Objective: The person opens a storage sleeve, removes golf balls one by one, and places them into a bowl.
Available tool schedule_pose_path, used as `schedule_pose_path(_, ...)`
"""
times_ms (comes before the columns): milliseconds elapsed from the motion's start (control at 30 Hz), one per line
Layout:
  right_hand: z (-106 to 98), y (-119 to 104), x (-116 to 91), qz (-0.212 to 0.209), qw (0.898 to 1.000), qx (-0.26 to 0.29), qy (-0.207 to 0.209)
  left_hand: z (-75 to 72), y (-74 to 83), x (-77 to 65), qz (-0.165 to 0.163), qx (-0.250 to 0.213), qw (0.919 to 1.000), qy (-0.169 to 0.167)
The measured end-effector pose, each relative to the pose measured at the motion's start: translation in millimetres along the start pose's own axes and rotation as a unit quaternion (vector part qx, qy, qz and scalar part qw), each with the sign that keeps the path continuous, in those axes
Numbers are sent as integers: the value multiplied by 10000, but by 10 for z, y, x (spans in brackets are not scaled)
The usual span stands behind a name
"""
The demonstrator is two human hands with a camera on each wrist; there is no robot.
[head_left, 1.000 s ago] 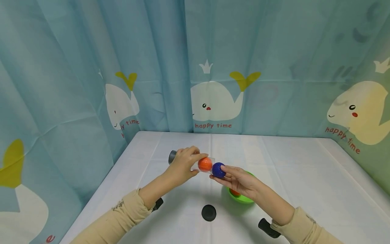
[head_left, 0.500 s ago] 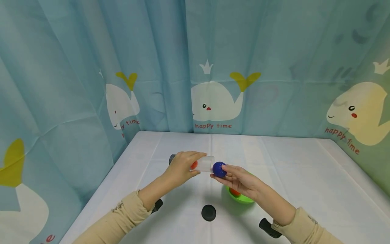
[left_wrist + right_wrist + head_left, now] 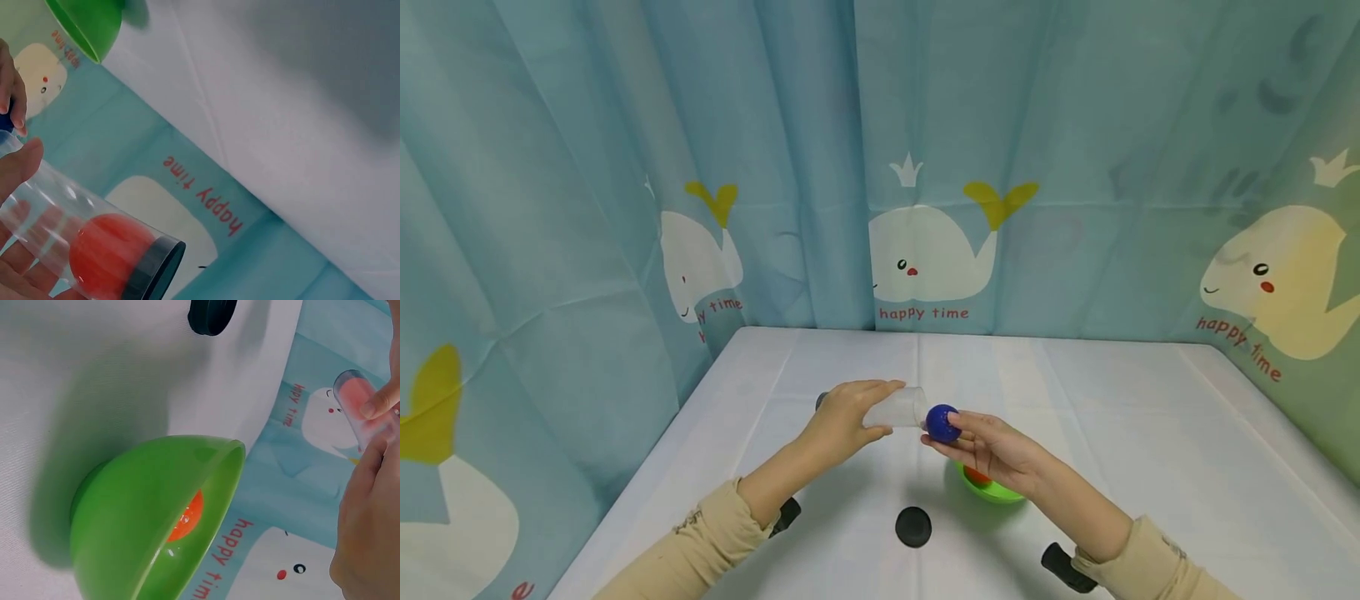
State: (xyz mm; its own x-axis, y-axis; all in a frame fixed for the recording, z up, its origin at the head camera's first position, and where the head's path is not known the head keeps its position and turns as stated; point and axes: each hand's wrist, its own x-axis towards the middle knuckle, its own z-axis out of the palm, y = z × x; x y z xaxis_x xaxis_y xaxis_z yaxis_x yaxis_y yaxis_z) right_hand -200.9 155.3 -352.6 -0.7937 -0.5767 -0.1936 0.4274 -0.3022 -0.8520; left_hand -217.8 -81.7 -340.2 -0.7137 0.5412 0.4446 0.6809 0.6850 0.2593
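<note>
My left hand [image 3: 842, 418] grips a clear plastic tube [image 3: 901, 407] that lies sideways above the table, its open mouth facing right. In the left wrist view an orange ball [image 3: 107, 255] rests inside the tube against the black end cap [image 3: 154, 269]. Just off the mouth, my right hand [image 3: 992, 446] pinches a dark blue ball [image 3: 942, 423] between thumb and fingers. Below that hand stands a green bowl [image 3: 997, 491] with another orange ball [image 3: 187, 517] in it.
A round black lid [image 3: 913, 527] lies on the white tabletop [image 3: 827, 542], left of the bowl. Black wrist-worn pieces sit by both sleeves [image 3: 722, 529]. Behind the table hangs a blue curtain [image 3: 1075, 267] printed with whales.
The orange ball has slid from the tube's mouth down to its capped left end. The blue ball, still pinched in my right hand, has shifted slightly right, away from the mouth.
</note>
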Motion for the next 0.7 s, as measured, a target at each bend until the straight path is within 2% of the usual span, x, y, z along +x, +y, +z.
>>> schedule_pose_path(500,-95,50,-47,47,9995,-228,221,45,-32,-37,-205,-94,9996,156)
schedule_pose_path(700,-151,52,-62,-158,9952,-889,387,64,-41,-52,-342,-119,9990,262)
